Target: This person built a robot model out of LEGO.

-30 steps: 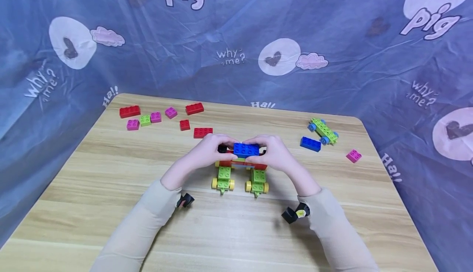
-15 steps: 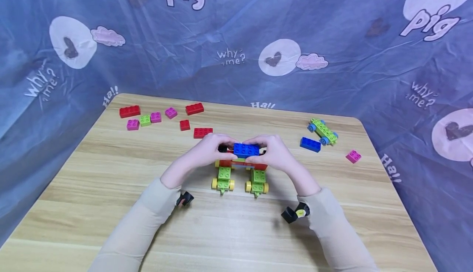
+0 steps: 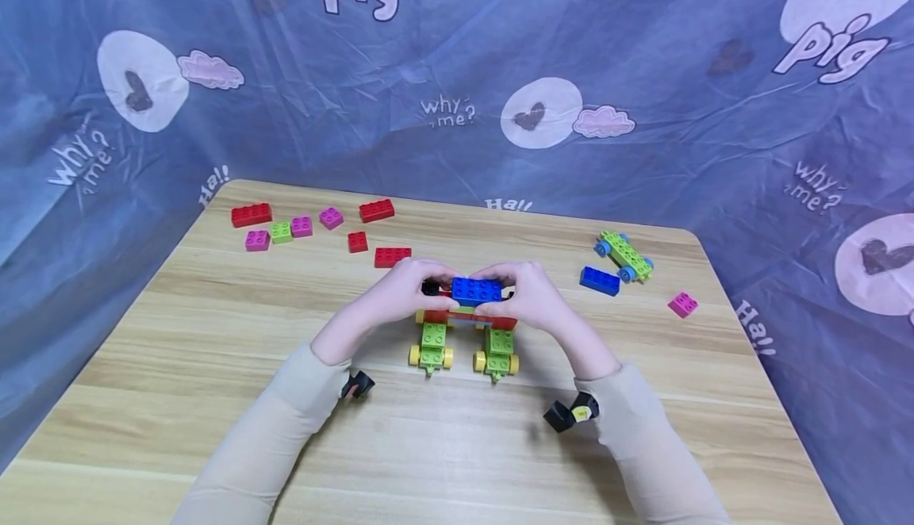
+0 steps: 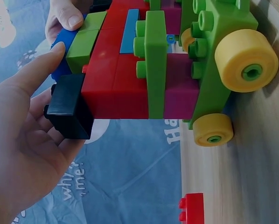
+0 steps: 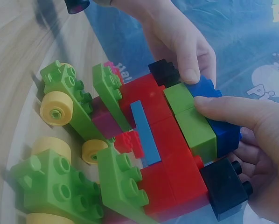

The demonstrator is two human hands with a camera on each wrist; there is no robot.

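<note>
Both hands meet at mid-table over a brick vehicle. Left hand and right hand curl round the ends of the blue brick on top, thumbs pressed to its near edge. The fingers hide the black end bricks in the head view. The vehicle's far wheels are hidden behind its body. Loose red and pink bricks lie far left; a blue brick and green wheeled piece lie right.
</note>
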